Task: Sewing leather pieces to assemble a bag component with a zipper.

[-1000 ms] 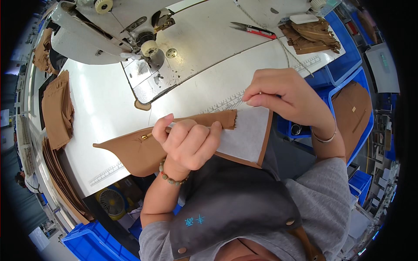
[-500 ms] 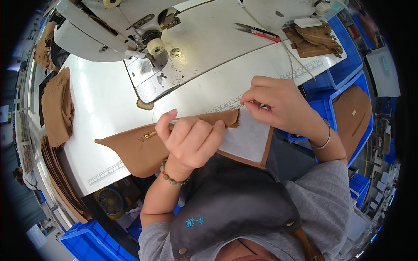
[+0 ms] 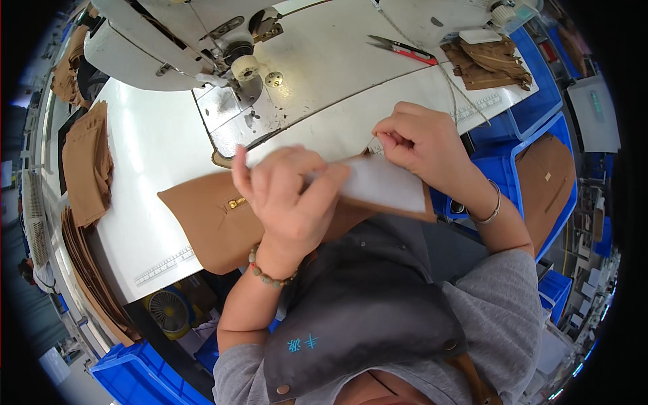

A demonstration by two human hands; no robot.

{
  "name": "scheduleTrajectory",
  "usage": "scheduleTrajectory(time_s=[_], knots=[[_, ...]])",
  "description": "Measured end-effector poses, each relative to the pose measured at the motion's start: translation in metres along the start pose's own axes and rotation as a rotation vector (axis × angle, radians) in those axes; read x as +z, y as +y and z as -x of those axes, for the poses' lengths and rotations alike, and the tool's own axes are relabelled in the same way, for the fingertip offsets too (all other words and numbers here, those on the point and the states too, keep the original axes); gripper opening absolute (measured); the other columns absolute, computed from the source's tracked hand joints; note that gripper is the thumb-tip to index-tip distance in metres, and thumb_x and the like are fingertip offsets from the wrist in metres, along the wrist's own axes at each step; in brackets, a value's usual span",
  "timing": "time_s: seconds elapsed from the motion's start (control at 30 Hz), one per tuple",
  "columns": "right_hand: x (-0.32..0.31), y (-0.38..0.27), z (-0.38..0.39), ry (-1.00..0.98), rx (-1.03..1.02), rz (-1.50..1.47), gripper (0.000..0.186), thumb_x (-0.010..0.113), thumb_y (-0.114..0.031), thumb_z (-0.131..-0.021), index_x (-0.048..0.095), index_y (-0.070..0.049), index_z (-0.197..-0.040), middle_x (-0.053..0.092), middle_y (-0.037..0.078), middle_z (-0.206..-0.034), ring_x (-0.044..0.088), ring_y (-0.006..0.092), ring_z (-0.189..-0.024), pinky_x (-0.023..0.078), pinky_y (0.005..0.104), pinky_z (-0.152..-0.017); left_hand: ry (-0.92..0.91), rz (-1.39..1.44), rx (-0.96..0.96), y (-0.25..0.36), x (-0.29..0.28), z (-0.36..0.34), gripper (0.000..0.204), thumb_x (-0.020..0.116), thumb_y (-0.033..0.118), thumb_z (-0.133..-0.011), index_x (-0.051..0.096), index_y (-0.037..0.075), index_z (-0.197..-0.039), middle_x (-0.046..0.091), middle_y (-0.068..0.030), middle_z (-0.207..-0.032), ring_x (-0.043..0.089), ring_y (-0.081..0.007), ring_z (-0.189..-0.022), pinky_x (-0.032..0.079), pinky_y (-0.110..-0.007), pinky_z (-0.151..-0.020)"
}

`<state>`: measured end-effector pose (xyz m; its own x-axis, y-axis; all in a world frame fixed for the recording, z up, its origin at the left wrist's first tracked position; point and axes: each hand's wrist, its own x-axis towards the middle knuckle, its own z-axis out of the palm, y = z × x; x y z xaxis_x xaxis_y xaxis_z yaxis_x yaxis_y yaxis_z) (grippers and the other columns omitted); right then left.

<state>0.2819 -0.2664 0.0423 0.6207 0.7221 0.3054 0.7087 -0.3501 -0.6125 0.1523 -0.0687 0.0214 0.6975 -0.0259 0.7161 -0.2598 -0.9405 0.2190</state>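
Head view, as I receive it at my remote station:
– One brown fabric piece [image 3: 192, 223], at the near edge of the white table [image 3: 142, 148], its near part hanging over toward the dark apron [image 3: 364, 331]; a short gold zip [image 3: 237, 203] is set in its left part, and a white backing [image 3: 395, 183] shows at its right
– One left hand [image 3: 287, 196], blurred, over the middle of the piece, thumb raised, fingers bent; I cannot tell whether it grips the fabric or merely rests there
– One right hand [image 3: 420, 142], beside the far right part of the piece, thumb and forefinger pinched together, other fingers curled; I cannot make out anything between the tips
– One sewing machine [image 3: 145, 57], far left
– One pair of thread snips [image 3: 420, 56], red and black, far right, just left of a beige cord [image 3: 453, 94]
– One bundle of brown scraps [image 3: 489, 64], far right, a white block [image 3: 480, 36] upon it
– One stack of brown pieces [image 3: 88, 165], left
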Motion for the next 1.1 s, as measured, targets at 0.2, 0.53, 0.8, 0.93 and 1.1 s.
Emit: scheduleTrajectory(time_s=[0.2, 0.53, 0.8, 0.93, 1.1], knots=[[-0.004, 0.021, -0.007, -0.133, 0.148, -0.271, 0.012, 0.074, -0.012, -0.084, 0.069, -0.001, -0.085, 0.064, 0.009, -0.077, 0.062, 0.0178, -0.069, 0.05, 0.0316, -0.064, -0.153, -0.016, -0.293, -0.004, 0.007, -0.006, 0.085, 0.086, 0.013, -0.081, 0.044, 0.005, -0.155, 0.039, -0.0206, -0.164, 0.032, -0.0462, -0.151, 0.023, -0.058, -0.124], [-0.043, 0.053, -0.012, 0.134, 0.476, -0.247, 0.019, 0.068, -0.016, -0.099, 0.077, 0.0, -0.106, 0.069, 0.006, -0.081, 0.065, 0.0106, -0.065, 0.052, 0.0262, -0.059, -0.162, 0.07, -0.335, -0.011, 0.008, -0.001, 0.074, 0.075, 0.009, -0.088, 0.047, 0.011, -0.156, 0.038, -0.0167, -0.166, 0.031, -0.047, -0.152, 0.017, -0.072, -0.118], [0.03, -0.009, -0.061, 0.027, -0.207, 0.327, 0.028, 0.075, -0.032, -0.091, 0.073, -0.005, -0.095, 0.072, 0.012, -0.096, 0.071, 0.0335, -0.089, 0.058, 0.0398, -0.074, -0.072, -0.017, -0.198, -0.013, 0.0, 0.003, 0.06, 0.058, -0.002, -0.092, 0.052, 0.006, -0.151, 0.045, -0.0201, -0.161, 0.036, -0.0446, -0.151, 0.021, -0.063, -0.122], [0.021, -0.021, -0.053, -0.263, -0.153, 0.316, 0.029, 0.074, -0.037, -0.09, 0.07, -0.008, -0.092, 0.07, 0.006, -0.088, 0.071, 0.0312, -0.084, 0.056, 0.0391, -0.069, 0.044, -0.11, -0.066, -0.006, -0.019, 0.013, 0.04, 0.059, 0.005, -0.099, 0.06, 0.003, -0.139, 0.052, -0.0223, -0.153, 0.043, -0.0486, -0.145, 0.03, -0.063, -0.119], [-0.086, 0.001, 0.061, 0.374, -0.092, 0.225, 0.016, 0.081, -0.025, -0.091, 0.075, -0.011, -0.094, 0.072, 0.003, -0.089, 0.07, 0.0233, -0.077, 0.056, 0.0312, -0.071, 0.34, -0.156, 0.183, -0.018, -0.054, 0.033, 0.032, 0.061, -0.003, -0.099, 0.062, -0.005, -0.131, 0.055, -0.026, -0.146, 0.051, -0.0455, -0.14, 0.042, -0.059, -0.117]])
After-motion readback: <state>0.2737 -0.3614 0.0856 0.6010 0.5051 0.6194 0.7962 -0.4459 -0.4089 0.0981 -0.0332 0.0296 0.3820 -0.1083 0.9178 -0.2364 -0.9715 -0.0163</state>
